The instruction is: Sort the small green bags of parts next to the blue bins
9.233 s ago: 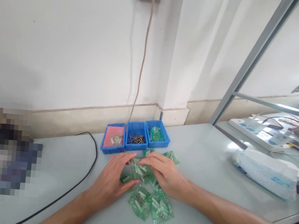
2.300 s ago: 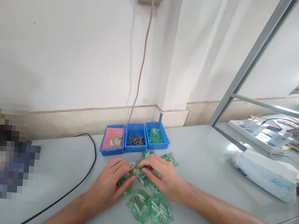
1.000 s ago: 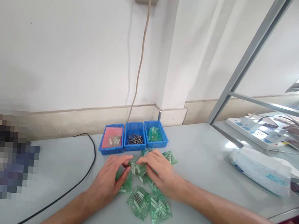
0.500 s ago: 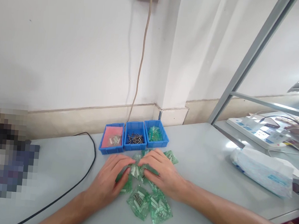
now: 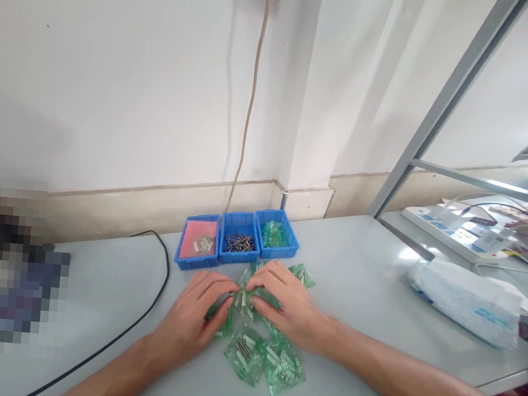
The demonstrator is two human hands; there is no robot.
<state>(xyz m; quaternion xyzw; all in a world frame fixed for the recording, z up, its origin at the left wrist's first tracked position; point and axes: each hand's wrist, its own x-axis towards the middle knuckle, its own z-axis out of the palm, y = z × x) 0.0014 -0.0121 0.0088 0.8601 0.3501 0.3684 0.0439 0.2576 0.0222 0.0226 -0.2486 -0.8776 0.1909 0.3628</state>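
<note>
Between my two hands is a small green plastic bag (image 5: 243, 299) with white and metal pieces inside. My left hand (image 5: 199, 306) pinches its left edge, and my right hand (image 5: 285, 304) grips it from the right. Several more green bags lie around and under my hands; a bag with screws and white plugs (image 5: 245, 353) and another bag (image 5: 282, 366) are nearest me. Behind my hands stand three blue bins: the left bin (image 5: 196, 265) has a pink sheet and white pieces, the middle bin (image 5: 239, 258) holds screws, the right bin (image 5: 280, 254) green bags.
A black cable (image 5: 142, 317) curves across the table's left side. At the right lie a white plastic packet (image 5: 467, 305) and a power strip (image 5: 450, 236), near a grey metal frame (image 5: 448, 103). A pixelated area covers the far left.
Both hands stay almost in place around the bag, whose upper part now shows more between the fingertips. The camera view has shifted slightly.
</note>
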